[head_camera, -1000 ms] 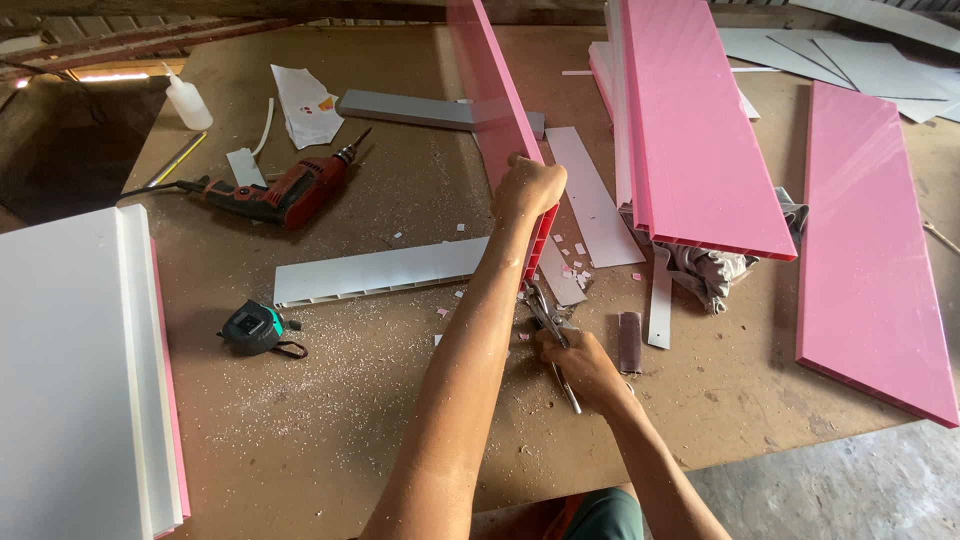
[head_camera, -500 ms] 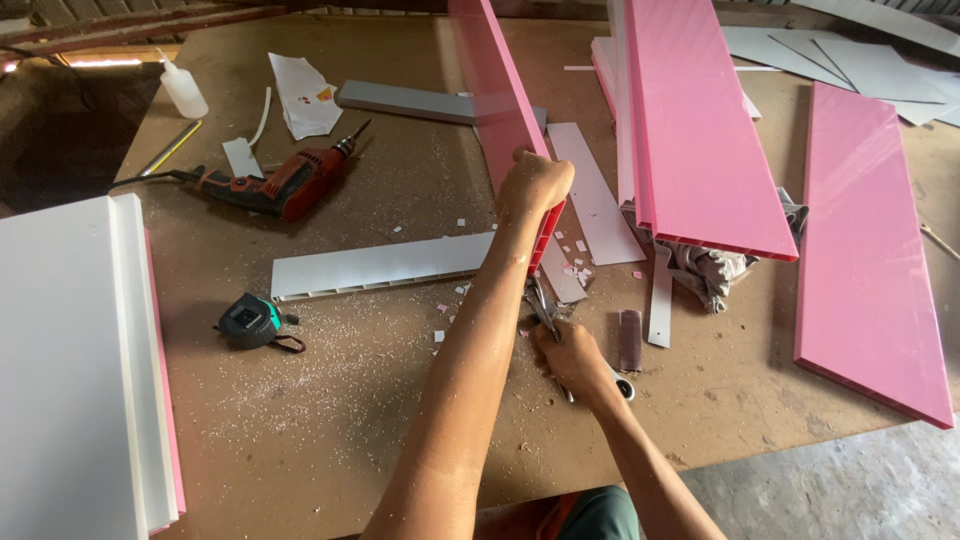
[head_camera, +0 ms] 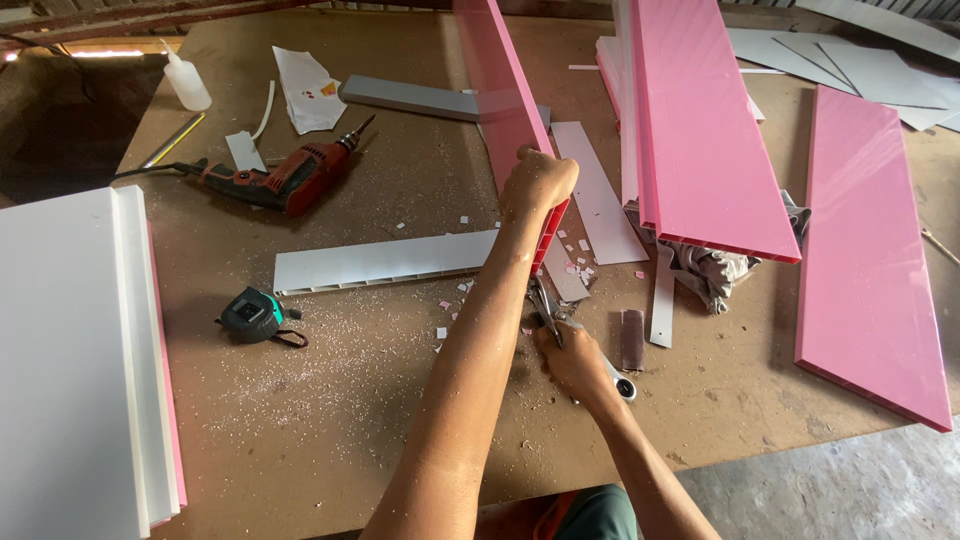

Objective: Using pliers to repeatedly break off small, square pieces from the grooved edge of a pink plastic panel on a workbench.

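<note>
My left hand [head_camera: 538, 183] grips the near end of a long pink plastic panel [head_camera: 497, 80] that stands on its edge and runs away across the brown table [head_camera: 380, 420]. My right hand [head_camera: 568, 358] is closed around a metal cutting tool [head_camera: 548, 310] whose jaws point up at the panel's lower near corner. Small pink and white offcuts [head_camera: 575, 262] lie scattered under that corner.
A red power drill [head_camera: 285, 182], a tape measure [head_camera: 252, 315], a grey-white panel strip [head_camera: 385, 262], a squeeze bottle [head_camera: 186, 82] and a grey bar [head_camera: 420, 98] lie to the left. White panels [head_camera: 70, 360] are stacked far left. Wide pink panels [head_camera: 700, 130] [head_camera: 870, 260] lie right, over a rag [head_camera: 712, 270].
My right hand with the cutting tool has shifted slightly nearer the panel's corner. My left hand keeps its hold on the pink panel.
</note>
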